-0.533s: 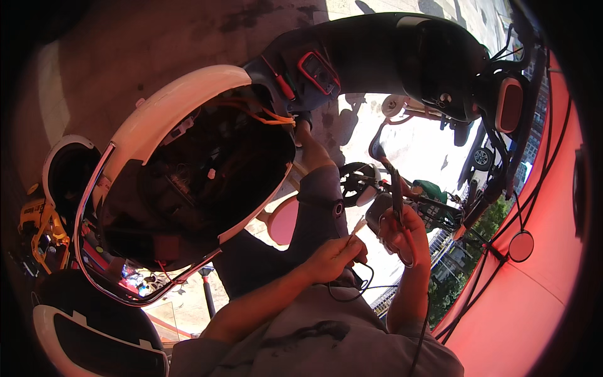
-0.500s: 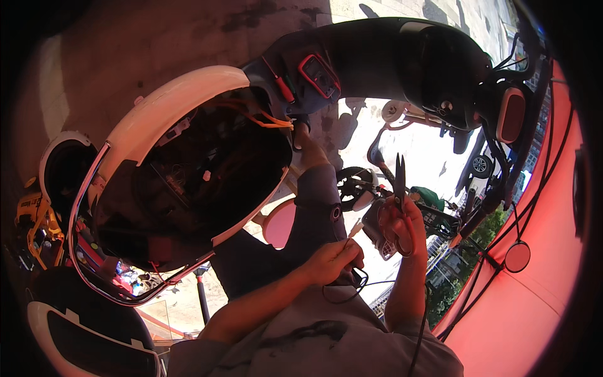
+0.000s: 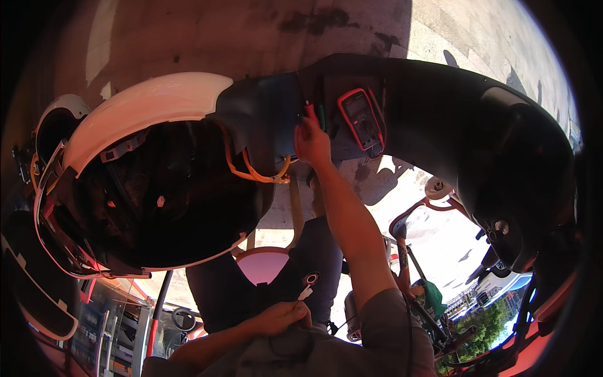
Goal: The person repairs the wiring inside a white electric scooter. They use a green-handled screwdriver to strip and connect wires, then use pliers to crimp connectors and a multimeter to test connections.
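Observation:
My right hand reaches onto the dark scooter body, its fingers closed on a red-handled tool beside a green-handled tool. A red-and-black multimeter lies just to their right. Low in the picture, over my lap, my left hand pinches a small white connector on a dark cable. Orange cables hang over the edge of the open under-seat compartment, which has a white side panel.
A pink stool shows between my legs. At far left stand a white-rimmed item and another panel. At lower right are vehicle parts, a green bundle and trees; tiled pavement runs beyond the scooter.
My right hand has moved up and left from holding a dark-bladed tool in the air to the tools beside the multimeter. The view has swung; my left hand still holds the connector.

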`<action>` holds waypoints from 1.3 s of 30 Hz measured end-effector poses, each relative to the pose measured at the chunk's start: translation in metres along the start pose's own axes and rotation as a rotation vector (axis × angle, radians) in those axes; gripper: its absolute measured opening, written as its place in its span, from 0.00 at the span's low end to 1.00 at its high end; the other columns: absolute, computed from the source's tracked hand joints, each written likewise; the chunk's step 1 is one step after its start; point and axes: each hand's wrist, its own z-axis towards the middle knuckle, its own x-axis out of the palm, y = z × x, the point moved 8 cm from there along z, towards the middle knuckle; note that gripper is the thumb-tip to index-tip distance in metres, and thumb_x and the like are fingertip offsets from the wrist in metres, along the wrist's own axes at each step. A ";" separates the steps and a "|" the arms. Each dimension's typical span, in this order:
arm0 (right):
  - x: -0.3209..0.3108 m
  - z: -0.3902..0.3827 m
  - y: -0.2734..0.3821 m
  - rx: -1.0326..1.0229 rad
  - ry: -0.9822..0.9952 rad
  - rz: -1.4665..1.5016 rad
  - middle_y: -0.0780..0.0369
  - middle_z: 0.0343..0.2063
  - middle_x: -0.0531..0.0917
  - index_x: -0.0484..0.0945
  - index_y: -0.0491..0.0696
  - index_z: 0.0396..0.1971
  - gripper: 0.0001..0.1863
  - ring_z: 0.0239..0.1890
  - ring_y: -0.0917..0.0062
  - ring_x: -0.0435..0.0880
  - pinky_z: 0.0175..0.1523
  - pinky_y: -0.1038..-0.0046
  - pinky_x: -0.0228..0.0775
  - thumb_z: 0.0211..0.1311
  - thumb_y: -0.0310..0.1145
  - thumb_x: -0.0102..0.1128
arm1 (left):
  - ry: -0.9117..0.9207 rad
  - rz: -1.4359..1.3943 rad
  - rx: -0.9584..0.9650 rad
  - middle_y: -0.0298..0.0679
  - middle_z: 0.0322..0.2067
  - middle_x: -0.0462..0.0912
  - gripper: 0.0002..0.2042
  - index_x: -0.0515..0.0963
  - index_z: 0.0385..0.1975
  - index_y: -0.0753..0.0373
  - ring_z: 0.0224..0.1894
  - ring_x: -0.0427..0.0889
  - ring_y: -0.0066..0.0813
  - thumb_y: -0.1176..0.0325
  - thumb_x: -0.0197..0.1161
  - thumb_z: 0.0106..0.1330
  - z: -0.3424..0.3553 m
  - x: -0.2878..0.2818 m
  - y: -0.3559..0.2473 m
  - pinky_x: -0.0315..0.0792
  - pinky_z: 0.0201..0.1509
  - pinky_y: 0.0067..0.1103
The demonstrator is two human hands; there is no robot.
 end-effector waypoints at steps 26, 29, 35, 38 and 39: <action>-0.114 -0.021 -0.235 0.603 -0.349 -0.340 0.46 0.39 0.86 0.78 0.46 0.47 0.16 0.43 0.48 0.86 0.48 0.48 0.78 0.63 0.38 0.57 | -0.286 -0.041 0.080 0.50 0.45 0.83 0.18 0.74 0.41 0.67 0.50 0.81 0.35 0.57 0.46 0.80 0.000 -0.102 0.054 0.74 0.57 0.28; -0.120 -0.012 -0.237 0.655 -0.170 -0.396 0.47 0.45 0.86 0.81 0.45 0.46 0.18 0.51 0.52 0.85 0.53 0.54 0.79 0.60 0.39 0.61 | -0.331 -0.126 0.128 0.50 0.44 0.84 0.18 0.74 0.41 0.66 0.48 0.82 0.35 0.55 0.47 0.79 -0.003 -0.103 0.060 0.74 0.56 0.28; -0.110 -0.009 -0.240 0.614 0.016 -0.518 0.47 0.44 0.87 0.82 0.44 0.50 0.21 0.48 0.56 0.88 0.47 0.58 0.82 0.58 0.36 0.60 | -0.422 -0.160 0.235 0.50 0.43 0.84 0.17 0.73 0.40 0.66 0.45 0.82 0.34 0.56 0.47 0.79 -0.016 -0.093 0.062 0.75 0.53 0.28; -0.089 -0.013 -0.261 0.757 0.237 -0.130 0.53 0.31 0.87 0.82 0.45 0.40 0.13 0.28 0.66 0.88 0.26 0.65 0.78 0.56 0.33 0.60 | -0.432 -0.121 0.320 0.50 0.43 0.83 0.17 0.73 0.39 0.66 0.44 0.82 0.34 0.57 0.46 0.79 -0.024 -0.088 0.057 0.75 0.52 0.28; -0.085 -0.014 -0.265 0.788 0.252 0.101 0.56 0.27 0.84 0.80 0.46 0.36 0.10 0.23 0.70 0.83 0.22 0.69 0.71 0.56 0.33 0.60 | -0.434 -0.096 0.348 0.50 0.43 0.83 0.17 0.73 0.39 0.66 0.44 0.82 0.34 0.57 0.46 0.79 -0.027 -0.088 0.056 0.75 0.52 0.28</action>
